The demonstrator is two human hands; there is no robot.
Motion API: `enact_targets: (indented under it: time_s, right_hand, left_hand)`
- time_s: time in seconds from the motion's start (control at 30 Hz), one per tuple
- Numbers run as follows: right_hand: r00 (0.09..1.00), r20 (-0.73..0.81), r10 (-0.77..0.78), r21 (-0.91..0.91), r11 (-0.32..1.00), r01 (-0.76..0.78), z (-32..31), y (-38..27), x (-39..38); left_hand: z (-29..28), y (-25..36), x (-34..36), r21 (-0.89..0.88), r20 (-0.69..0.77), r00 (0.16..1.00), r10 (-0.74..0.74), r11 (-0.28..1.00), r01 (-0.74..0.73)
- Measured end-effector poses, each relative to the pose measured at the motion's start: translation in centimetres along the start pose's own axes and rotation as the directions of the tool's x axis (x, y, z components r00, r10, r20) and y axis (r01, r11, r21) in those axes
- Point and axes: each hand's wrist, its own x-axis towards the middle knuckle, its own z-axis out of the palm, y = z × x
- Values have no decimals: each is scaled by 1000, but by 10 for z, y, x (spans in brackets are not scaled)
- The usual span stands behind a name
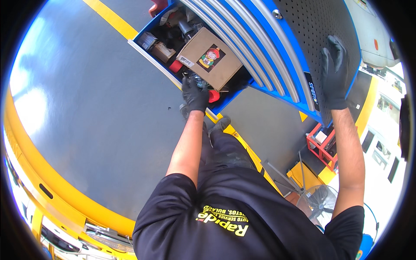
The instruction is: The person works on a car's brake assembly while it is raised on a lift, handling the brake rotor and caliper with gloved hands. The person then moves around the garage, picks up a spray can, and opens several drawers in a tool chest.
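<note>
A blue drawer [228,100] is pulled out of a blue tool cabinet [284,47] with grey drawer fronts. At its front edge is my left hand [195,93], black-gloved, its fingers curled down into the drawer beside a shiny bluish bundle [198,80]; what they grip is hidden. A brown cardboard box [229,65] with a cartoon sticker fills much of the drawer. Red round pieces [213,96] lie close to the hand. My right hand [335,73], also gloved, is open and rests with fingers stretched on the cabinet's dark perforated top [316,30].
Small cartons [163,51] and a metal cylinder [185,29] share the drawer. Right of me stand a red cart [320,145] and a floor fan [320,200]. A yellow line [113,19] crosses the grey floor [99,99]. A white vehicle [375,34] is beyond the cabinet.
</note>
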Motion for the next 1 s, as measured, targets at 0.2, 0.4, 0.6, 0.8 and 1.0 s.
enact_targets:
  time_s: [0.2, 0.4, 0.6, 0.8, 1.0]
  right_hand:
    - [1000, 22, 15, 15, 1000, -15, -1, -19, -7]
    - [999, 51, 7, -32, 999, -5, -6, -52, -19]
    - [997, 80, 15, -45, 999, -12, -5, -100, -41]
    - [993, 104, 52, 42, 997, -57, -15, -167, -67]
    - [988, 129, 87, 55, 994, -95, -39, -266, -105]
  left_hand:
    - [-31, -44, -4, -90, 158, 940, -304, 943, 320]
    - [-38, -55, -3, -353, 371, 848, -378, 787, 505]
    - [-22, -84, -1, -422, 335, 911, -242, 825, 375]
    - [-11, -98, -5, -603, 417, 884, -212, 663, 444]
    - [-31, -139, 8, -757, 628, 743, -232, 39, 652]
